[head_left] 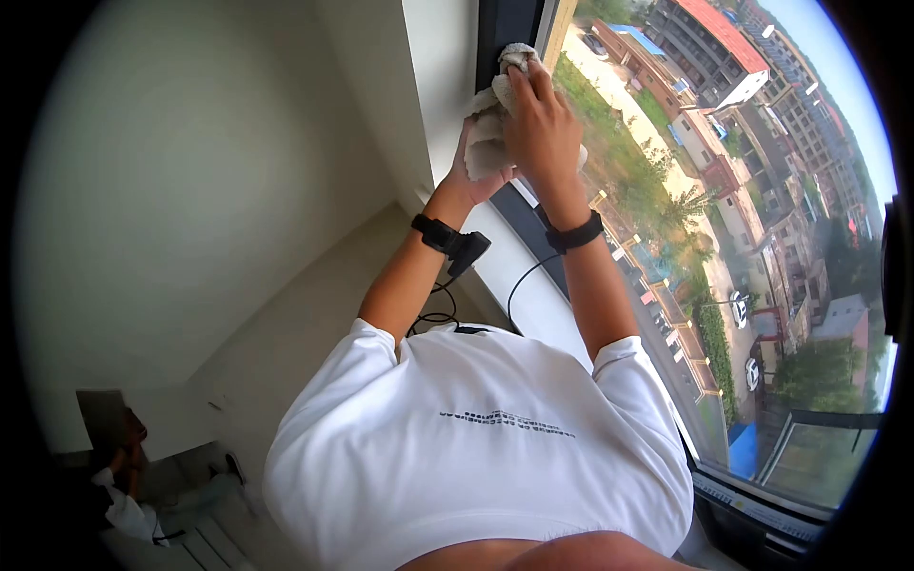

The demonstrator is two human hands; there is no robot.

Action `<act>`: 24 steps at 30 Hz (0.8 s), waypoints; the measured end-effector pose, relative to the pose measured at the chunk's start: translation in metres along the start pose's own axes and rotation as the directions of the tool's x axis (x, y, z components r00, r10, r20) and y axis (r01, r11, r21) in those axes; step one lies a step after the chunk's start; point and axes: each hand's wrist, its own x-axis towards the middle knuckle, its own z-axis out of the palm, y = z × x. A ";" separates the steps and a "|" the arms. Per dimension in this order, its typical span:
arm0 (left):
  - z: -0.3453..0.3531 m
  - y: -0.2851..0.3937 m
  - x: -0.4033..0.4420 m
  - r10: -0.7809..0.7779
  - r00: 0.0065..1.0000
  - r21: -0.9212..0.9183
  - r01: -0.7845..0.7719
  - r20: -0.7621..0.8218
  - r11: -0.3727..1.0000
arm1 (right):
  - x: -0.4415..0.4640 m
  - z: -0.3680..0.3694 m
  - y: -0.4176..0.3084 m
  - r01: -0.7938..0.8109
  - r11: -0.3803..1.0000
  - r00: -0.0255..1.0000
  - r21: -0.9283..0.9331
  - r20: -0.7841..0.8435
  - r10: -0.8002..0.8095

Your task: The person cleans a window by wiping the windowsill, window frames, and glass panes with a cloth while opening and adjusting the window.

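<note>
A pale, crumpled cloth (488, 143) is bunched between my two hands at the top centre, beside the dark window frame (497, 33). My right hand (547, 128) lies over the cloth, its fingers pressing the upper end against the frame. Below and to the left, my left hand (476, 181) holds the lower part, with the thumb side partly hidden behind the cloth. Each wrist wears a black band, and the left band (443, 236) carries a black box.
The window glass (666, 190) fills the right side, with buildings outside. A white sill (533, 295) runs beneath my forearms. Thin black cables hang near my waist. At the lower left, another person (129, 495) is partly visible.
</note>
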 end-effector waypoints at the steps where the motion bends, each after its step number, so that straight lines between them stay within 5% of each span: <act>1: -0.010 0.003 0.006 0.002 0.986 -0.039 0.004 0.166 0.999 | 0.004 -0.008 -0.005 0.018 0.999 0.997 0.030 -0.078 -0.016; 2: -0.020 0.006 0.013 0.012 0.946 -0.073 0.012 0.324 0.997 | 0.007 -0.010 -0.007 0.026 0.999 0.994 0.026 -0.108 -0.023; 4: 0.010 0.002 -0.003 0.080 0.995 0.039 -0.082 0.051 0.996 | 0.005 0.000 -0.005 -0.011 1.000 0.995 0.002 -0.097 0.011; 7: -0.017 -0.003 0.005 0.039 0.999 0.024 -0.039 -0.007 0.999 | 0.002 0.008 -0.007 -0.032 0.999 0.999 -0.033 -0.009 0.031; 8: -0.036 -0.007 0.010 0.036 0.995 -0.020 -0.034 0.098 0.999 | -0.004 0.014 -0.007 -0.034 0.999 0.998 -0.042 0.042 0.035; 12: -0.048 -0.016 0.018 0.043 0.990 0.145 -0.023 -0.136 0.989 | -0.038 0.039 -0.001 -0.059 0.996 0.973 -0.063 0.218 0.071; 19: -0.098 -0.042 0.019 -0.234 0.918 -0.065 0.225 -0.321 0.972 | -0.055 0.061 0.012 -0.085 0.993 0.736 -0.076 0.668 0.114; 24: -0.110 -0.054 0.018 -0.206 0.957 -0.119 0.185 -0.203 0.975 | -0.045 0.042 0.010 -0.063 0.995 0.855 -0.081 0.510 0.095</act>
